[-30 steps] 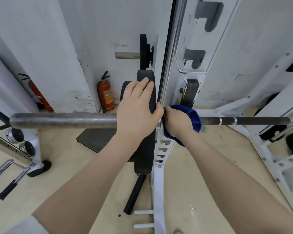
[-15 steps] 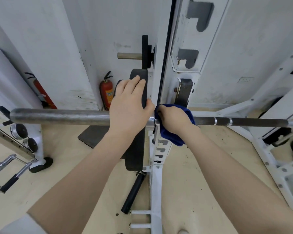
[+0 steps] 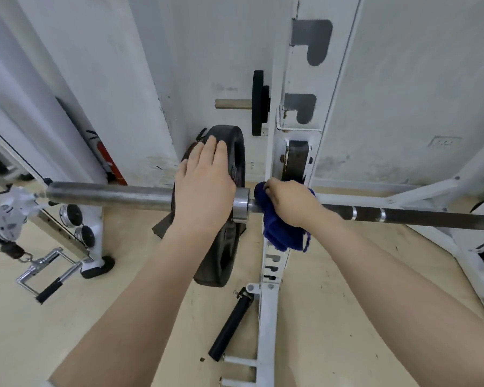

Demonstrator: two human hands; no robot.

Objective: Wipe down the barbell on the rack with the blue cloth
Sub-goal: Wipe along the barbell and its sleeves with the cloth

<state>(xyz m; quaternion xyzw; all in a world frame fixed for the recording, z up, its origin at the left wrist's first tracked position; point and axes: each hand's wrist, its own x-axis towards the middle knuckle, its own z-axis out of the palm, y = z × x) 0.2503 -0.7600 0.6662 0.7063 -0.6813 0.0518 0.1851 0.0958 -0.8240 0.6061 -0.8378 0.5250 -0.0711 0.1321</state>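
The barbell (image 3: 403, 216) runs nine to three o'clock; the right hand (image 3: 289, 203) clamps the blue cloth (image 3: 280, 233) around it, while the left hand (image 3: 204, 188) lies flat on the plate (image 3: 227, 247).

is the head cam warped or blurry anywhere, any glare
Head view: wide-angle bend curves the barbell and the white rack upright; soft, even light, a mild sheen on the bar collar; right hand and blue cloth look sharp.
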